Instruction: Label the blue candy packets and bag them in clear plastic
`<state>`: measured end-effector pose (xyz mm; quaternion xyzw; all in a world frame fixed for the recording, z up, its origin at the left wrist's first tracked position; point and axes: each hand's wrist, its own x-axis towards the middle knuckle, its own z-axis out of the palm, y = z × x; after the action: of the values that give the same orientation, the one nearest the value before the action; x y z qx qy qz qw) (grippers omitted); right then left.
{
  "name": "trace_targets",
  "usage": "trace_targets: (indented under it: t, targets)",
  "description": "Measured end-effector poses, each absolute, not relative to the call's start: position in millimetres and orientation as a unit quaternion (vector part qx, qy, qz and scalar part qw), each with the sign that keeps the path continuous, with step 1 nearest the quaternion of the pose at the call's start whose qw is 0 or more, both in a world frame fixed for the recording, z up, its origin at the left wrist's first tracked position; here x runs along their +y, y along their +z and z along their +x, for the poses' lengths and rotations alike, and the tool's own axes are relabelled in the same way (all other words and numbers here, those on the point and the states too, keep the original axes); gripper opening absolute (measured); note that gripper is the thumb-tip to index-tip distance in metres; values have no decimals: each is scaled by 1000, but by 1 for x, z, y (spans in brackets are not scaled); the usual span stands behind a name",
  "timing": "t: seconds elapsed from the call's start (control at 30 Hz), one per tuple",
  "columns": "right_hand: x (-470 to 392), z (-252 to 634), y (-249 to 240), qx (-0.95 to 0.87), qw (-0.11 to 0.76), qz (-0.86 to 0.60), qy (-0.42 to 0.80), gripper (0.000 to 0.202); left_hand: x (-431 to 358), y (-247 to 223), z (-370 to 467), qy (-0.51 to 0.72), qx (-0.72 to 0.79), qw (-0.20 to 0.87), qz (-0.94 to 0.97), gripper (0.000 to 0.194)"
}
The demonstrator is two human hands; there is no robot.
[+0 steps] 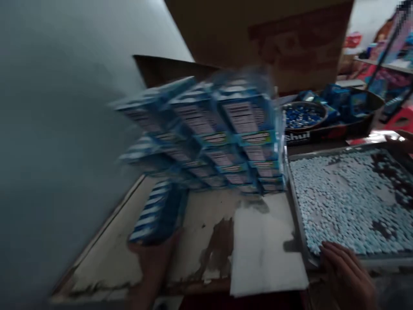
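Note:
My left hand [155, 254] is wrapped round the near end of a blue-and-white striped box [155, 211], low on the left of the table. Behind that box rise stacked rows of similar blue boxes [222, 133], partly blurred. My right hand [346, 271] is at the near left corner of a metal tray [295, 206], its fingers close together at the rim; whether they hold anything is hidden. Small pale blue pieces [342, 202] cover much of the tray.
White paper [267, 254] lies on the worn table [206, 211]. Behind the tray, a carton [342, 131] holds blue packets and a round bowl [303, 115]. A large cardboard box [274, 34] stands behind the stack. Another person's hand [402, 140] shows at the right edge.

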<state>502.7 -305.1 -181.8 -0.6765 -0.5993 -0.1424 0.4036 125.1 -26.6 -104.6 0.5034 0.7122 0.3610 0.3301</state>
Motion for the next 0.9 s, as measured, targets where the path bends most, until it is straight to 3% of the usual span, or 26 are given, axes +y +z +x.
trace_targets:
  t: [0.13,0.23,0.33,0.4,0.47,0.57,0.7,0.9]
  targets:
    - [-290,506,-187,-690,341,-617,-161,34,-25,-129,69,458,753,162,445,129]
    - [-271,499,-172,-721,311,-598,-163,34,-21,-125,82,580,609,10,541,96]
    - [-247,474,-148,-708,327,-611,-139,28,-3,-112,134,591,499,77,629,56]
    - [-227,445,-134,-678,364,-633,-82,23,22,-109,166,606,459,176,626,50]
    - [-201,408,-125,-622,413,-661,74,24,53,-114,183,683,457,218,526,44]
    - [-139,352,-128,-453,499,-643,364,49,91,-133,180,748,462,220,424,40]
    - [-48,317,-140,-352,550,-654,382,74,103,-155,159,705,457,222,494,52]
    - [-51,307,-146,-340,496,-707,371,85,89,-164,138,678,451,77,575,25]
